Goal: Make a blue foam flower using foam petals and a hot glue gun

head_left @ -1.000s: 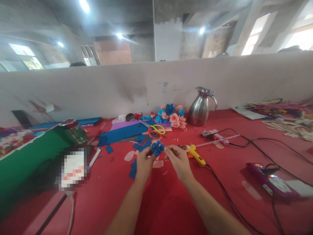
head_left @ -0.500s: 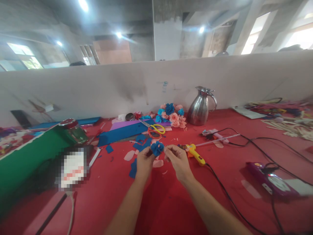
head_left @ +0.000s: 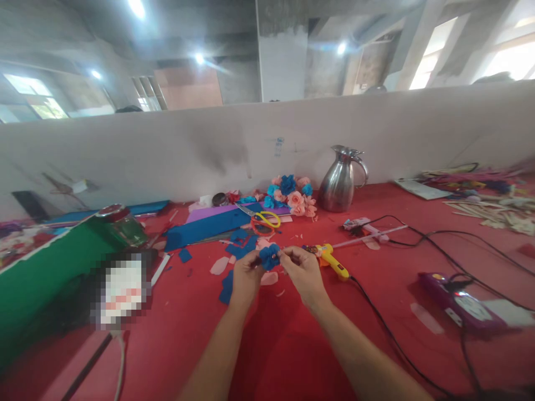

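Observation:
Between my hands is a blue paper flower [head_left: 268,257] with a small pale centre, held above the red table [head_left: 288,356]. My left hand [head_left: 247,274] grips it from the left, fingers closed at its side and base. My right hand [head_left: 304,273] pinches the flower's right edge between thumb and fingertips. Blue paper scraps [head_left: 226,287] and pink paper petals [head_left: 219,265] lie around and beneath the hands. Just right of my right hand rests a yellow glue gun [head_left: 334,263] with a clear glue stick in it.
Scissors [head_left: 267,218] with yellow and orange handles lie on blue paper sheets [head_left: 200,228]. Behind stand a bunch of pink and blue paper flowers [head_left: 295,196] and a steel jug [head_left: 339,181]. A purple power strip [head_left: 463,303] with black cords sits right; a lidded jar [head_left: 121,223] stands left.
The blue flower has turned slightly in my fingers, its centre now facing more to the right. Both hands keep their hold. The whole view has shifted a little.

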Tool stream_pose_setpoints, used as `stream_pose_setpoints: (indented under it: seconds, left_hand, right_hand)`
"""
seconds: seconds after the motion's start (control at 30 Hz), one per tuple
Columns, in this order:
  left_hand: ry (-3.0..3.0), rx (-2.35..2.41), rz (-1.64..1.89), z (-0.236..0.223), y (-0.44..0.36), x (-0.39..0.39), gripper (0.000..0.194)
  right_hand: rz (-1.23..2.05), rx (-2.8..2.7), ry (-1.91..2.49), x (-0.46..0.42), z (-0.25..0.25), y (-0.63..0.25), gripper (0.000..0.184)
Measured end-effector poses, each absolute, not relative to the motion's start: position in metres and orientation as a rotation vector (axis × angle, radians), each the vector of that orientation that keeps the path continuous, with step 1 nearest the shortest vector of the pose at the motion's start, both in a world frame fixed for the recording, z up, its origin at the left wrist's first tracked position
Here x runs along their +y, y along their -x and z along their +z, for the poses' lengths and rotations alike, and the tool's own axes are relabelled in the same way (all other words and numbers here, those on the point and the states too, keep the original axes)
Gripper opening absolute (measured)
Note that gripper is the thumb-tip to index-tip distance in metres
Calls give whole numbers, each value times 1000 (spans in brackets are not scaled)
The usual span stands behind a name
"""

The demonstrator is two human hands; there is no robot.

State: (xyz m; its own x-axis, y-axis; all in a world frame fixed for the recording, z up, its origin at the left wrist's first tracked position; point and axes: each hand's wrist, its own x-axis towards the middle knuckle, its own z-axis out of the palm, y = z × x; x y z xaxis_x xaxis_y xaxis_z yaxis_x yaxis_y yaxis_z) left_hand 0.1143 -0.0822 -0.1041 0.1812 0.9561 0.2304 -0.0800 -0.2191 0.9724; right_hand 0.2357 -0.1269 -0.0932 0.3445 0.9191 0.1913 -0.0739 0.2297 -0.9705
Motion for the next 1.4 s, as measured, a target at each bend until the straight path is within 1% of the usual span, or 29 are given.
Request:
stream_pose_setpoints:
  seconds: [0.13, 0.37, 0.53, 0.67, 0.77, 0.9, 1.0, 1.3, 1.4]
  left_hand:
    - [-1466, 922, 1248, -108, -113, -80, 5]
    - [-1524, 968, 1261, -107, -112, -78, 4]
    - [-1464, 964, 1247, -108, -111, -77, 5]
    - [-1464, 963, 1260, -106, -111, -78, 3]
    - [-1434, 946, 1255, -104, -113, -79, 6]
    - [-1366, 952, 1220, -103, -115, -83, 8]
    - [-1228, 917, 1224, -103, -116, -83, 12]
    - [-855, 831, 1218, -101, -114, -79, 24]
    - [-801, 903, 1307, -96, -99, -69, 27]
  right_hand:
    - [715, -1028, 1169, -130, -92, -235, 17]
    - [615, -978, 1174, -131, -88, -237, 14]
    - [637, -940, 1138, -128, -85, -243, 21]
    - [720, -1053, 1155, -127, -88, -242, 23]
    - [750, -1063, 1150, -127, -90, -240, 20]
    - [680, -1002, 1143, -128, -89, -240, 19]
    - [633, -965, 1139, -128, -88, -241, 21]
    - [626, -984, 1173, -126, -92, -240, 20]
    - [673, -1091, 1234, -125, -98, -240, 19]
